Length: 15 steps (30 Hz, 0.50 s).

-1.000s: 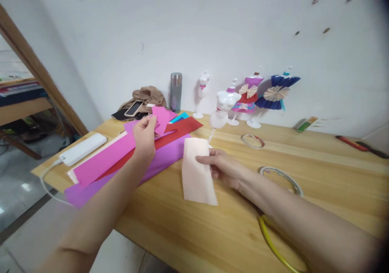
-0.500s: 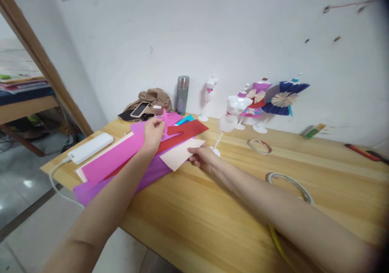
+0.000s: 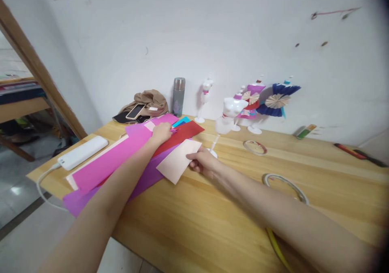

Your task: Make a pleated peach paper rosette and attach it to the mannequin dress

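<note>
My right hand [image 3: 203, 161] pinches a cream sheet of paper [image 3: 176, 163] at its right corner, just above the table. My left hand [image 3: 162, 133] is closed over the stack of coloured sheets. A bit of pink paper [image 3: 174, 130] pokes out by its fingers, which are partly hidden. Under and beside it lie a magenta sheet [image 3: 106, 163], a red sheet [image 3: 188, 133] and a purple sheet [image 3: 146, 184]. Beyond my right hand stands a small white dress form [image 3: 232, 110] with a pink band at its neck.
A power bank [image 3: 82, 151] with a cable lies left. Behind are a phone [image 3: 135, 111], brown cloth [image 3: 150, 102] and a thermos [image 3: 178, 99]. Dress forms in paper outfits, one navy [image 3: 278, 99], stand by the wall. Tape rolls [image 3: 285, 180] and a black-and-red cutter [image 3: 360, 154] lie right.
My left hand has lowered onto the stack, and the pink flap it held up is down. The cream sheet is tilted more towards me in my right hand. The view has shifted slightly.
</note>
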Motion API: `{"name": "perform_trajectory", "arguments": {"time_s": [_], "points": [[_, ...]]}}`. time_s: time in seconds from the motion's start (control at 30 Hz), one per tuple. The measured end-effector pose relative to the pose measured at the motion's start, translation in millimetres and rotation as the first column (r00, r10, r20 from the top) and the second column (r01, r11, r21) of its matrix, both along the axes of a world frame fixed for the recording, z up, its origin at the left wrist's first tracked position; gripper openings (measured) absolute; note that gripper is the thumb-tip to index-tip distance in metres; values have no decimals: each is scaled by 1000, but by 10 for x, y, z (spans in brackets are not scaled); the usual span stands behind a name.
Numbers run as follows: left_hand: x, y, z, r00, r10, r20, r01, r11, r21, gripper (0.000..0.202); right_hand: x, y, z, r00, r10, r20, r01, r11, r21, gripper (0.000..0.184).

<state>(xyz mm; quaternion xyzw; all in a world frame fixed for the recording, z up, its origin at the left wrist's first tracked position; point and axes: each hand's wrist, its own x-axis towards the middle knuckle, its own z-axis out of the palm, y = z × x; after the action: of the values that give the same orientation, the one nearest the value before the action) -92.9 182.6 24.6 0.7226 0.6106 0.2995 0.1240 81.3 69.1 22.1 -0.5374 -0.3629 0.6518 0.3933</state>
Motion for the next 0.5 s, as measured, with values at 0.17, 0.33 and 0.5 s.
{"name": "perform_trajectory", "arguments": {"time_s": [0.17, 0.33, 0.5], "points": [[-231, 125, 137, 992, 59, 108, -63, 997, 34, 44, 12, 98, 92, 999, -23, -46, 24, 999, 24, 18], [-375, 168, 208, 960, 109, 257, -124, 991, 42, 35, -114, 333, 169, 998, -52, -41, 56, 994, 92, 14], [-473, 170, 287, 922, 119, 368, -139, 990, 28, 25, -230, 581, 68, 995, -77, 57, 73, 995, 67, 27]]}}
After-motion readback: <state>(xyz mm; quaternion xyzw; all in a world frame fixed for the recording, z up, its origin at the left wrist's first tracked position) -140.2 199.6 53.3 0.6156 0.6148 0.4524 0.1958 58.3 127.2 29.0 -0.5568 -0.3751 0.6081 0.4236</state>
